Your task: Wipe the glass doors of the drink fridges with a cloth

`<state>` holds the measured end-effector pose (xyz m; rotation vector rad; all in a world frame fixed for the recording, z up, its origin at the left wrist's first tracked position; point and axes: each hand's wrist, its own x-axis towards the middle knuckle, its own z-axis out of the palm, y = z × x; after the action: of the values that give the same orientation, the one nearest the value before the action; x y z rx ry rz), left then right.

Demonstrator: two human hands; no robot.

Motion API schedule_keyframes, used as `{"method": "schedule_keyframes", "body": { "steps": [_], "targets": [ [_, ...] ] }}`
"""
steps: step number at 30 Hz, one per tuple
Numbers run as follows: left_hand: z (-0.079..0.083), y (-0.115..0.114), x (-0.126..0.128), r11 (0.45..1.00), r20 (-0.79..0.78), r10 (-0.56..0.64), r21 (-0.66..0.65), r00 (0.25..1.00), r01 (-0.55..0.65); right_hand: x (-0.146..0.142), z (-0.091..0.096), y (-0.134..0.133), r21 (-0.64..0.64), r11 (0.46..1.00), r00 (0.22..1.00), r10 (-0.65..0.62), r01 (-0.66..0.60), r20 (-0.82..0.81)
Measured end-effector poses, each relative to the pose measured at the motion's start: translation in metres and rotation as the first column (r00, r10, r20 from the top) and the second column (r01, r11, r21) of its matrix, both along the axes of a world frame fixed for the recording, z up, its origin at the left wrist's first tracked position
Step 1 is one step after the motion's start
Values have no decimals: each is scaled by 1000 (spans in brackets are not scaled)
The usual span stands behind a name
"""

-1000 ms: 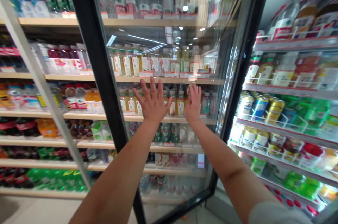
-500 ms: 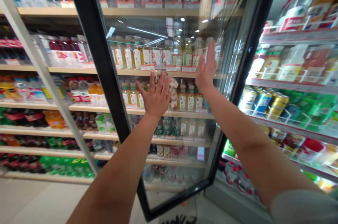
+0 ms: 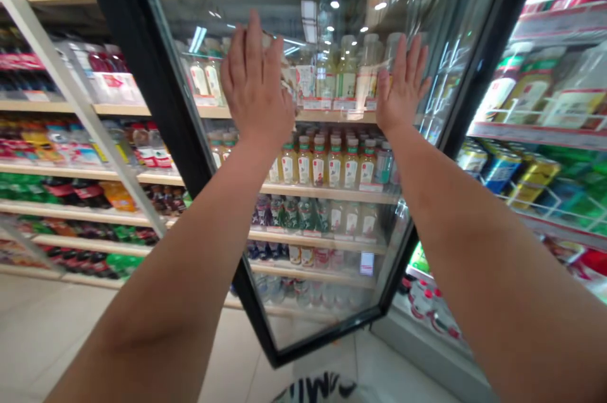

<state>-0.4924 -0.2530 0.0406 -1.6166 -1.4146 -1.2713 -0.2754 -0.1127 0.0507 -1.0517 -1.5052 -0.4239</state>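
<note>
Cloth (image 3: 289,77), crumpled, beige-patterned, just moved up the black-framed glass door (image 3: 327,334), nearer its left edge; you're apparently covering higher glass. Your left hand (image 3: 258,90) holds it flat; right hand (image 3: 402,96), spread, empty, nearer the right edge.

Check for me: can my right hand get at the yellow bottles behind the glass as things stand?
Probably not directly: the glass door appears to stand between your right hand and the yellow bottles. You'd likely need to reach around it.
</note>
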Motion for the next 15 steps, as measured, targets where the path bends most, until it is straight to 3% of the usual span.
{"method": "schedule_keyframes", "body": {
  "steps": [1, 3, 5, 7, 9, 12, 14, 15],
  "targets": [
    [-2, 5, 8, 1000, -30, -9, -8, 1000, 9, 0, 1, 0, -4, 1000, 999, -29, 29, 16],
    [-12, 16, 23, 990, -231, -96, -125, 968, 68, 1, 1, 0, -8, 997, 996, -79, 80, 43],
    [-17, 25, 32, 946, -481, -253, -303, 839, 112, 0, 1, -2, -4, 997, 996, -82, 82, 46],
    [-5, 29, 30, 939, -602, -283, -331, 746, 89, 0, 1, -3, -11, 998, 997, -63, 63, 36],
    [25, 26, 19, 983, -580, -142, -180, 802, 44, 0, 0, -3, -14, 999, 999, -39, 40, 33],
    [64, 17, 6, 995, -344, 93, 66, 935, -75, 2, 0, -2, 2, 1000, 1000, -6, 6, 21],
    [65, 15, 8, 995, -323, 79, 84, 943, -55, 4, -1, 0, 14, 1000, 1000, 10, -10, 10],
    [58, 16, 10, 1000, -401, 17, 27, 916, -7, 4, -1, 0, 18, 1000, 1000, 10, -10, 8]
  ]
}}
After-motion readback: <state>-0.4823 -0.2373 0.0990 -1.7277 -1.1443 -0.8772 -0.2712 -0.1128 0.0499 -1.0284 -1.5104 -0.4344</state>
